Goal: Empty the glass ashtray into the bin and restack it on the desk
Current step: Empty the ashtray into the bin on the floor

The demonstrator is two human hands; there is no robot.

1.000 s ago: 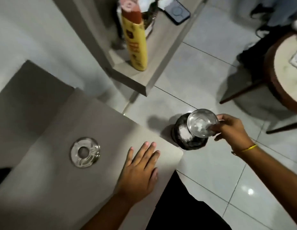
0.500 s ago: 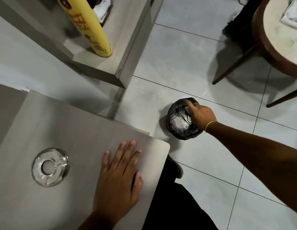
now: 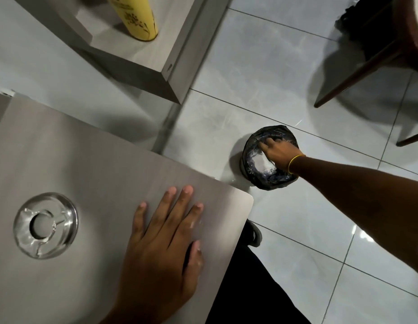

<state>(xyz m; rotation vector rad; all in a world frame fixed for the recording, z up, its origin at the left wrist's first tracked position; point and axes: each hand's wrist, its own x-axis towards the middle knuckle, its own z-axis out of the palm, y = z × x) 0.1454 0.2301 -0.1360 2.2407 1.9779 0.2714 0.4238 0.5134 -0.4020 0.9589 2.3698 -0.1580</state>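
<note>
I saw a dim, cool, soft-focus view. Glare lay on the glossy floor tiles (image 3: 296, 230) right of the bin (image 3: 268, 160). The chair (image 3: 357, 73) above the bin cast broad shadow. Straight edges bowed toward the frame's corners.

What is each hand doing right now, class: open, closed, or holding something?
Left hand: open, flat on the desk, holding nothing.
Right hand: reaching into the bin; its grip cannot be told.
</note>
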